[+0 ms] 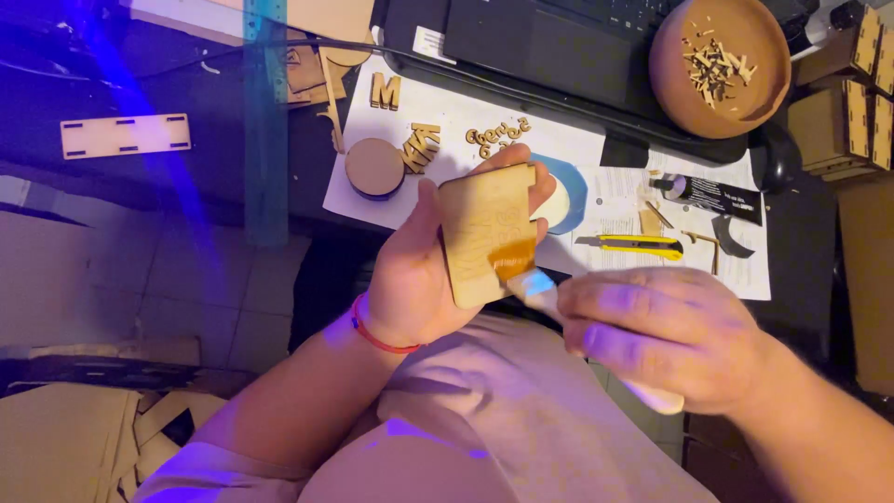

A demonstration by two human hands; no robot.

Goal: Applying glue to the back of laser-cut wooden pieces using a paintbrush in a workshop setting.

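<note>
Brushing glue: your left hand (424,279) grips the notched wooden panel (489,233), right hand (666,340) clasps the paintbrush (535,284); spread it evenly next.

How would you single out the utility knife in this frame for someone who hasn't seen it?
Start at the white paper sheet on the dark desk. Near its right end, below the black tube, lies the utility knife. Its yellow body sets it apart from the pale wooden pieces around.

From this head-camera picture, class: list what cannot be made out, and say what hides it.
- Brush: handle mostly hidden in the right hand; bristles blurred.
- Wooden panel: back face hidden, left hand covers it.
- Laptop: cut off by the top edge.
- Chips in the bowl: too small.
</note>
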